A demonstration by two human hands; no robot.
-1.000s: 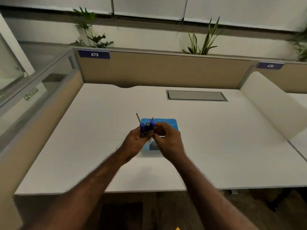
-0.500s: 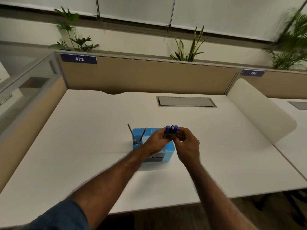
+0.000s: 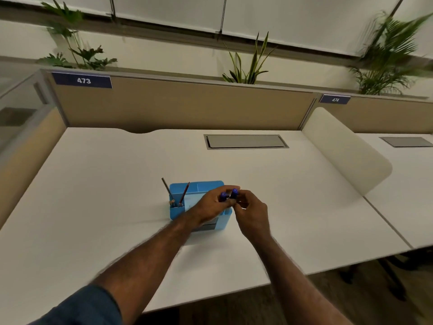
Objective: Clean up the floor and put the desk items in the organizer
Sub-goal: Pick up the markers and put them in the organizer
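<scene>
Centre of frame, over organizer [image 3: 178, 213]: light, stiff, slick markers [image 3: 228, 195] gripped by left hand [image 3: 212, 207]; right hand [image 3: 250, 213] grip unclear. Best held mid-barrel.

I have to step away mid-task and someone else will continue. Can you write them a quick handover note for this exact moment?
Left hand: grips blue-capped markers, held upright over the organizer's right side.
Right hand: fingers curled at the markers; whether it pinches one is unclear.
Organizer: blue, on the desk.
Done: two pencils stand in its left compartment.
Left: drop the markers into a compartment. The floor is barely in view, so check it for more items.
</scene>
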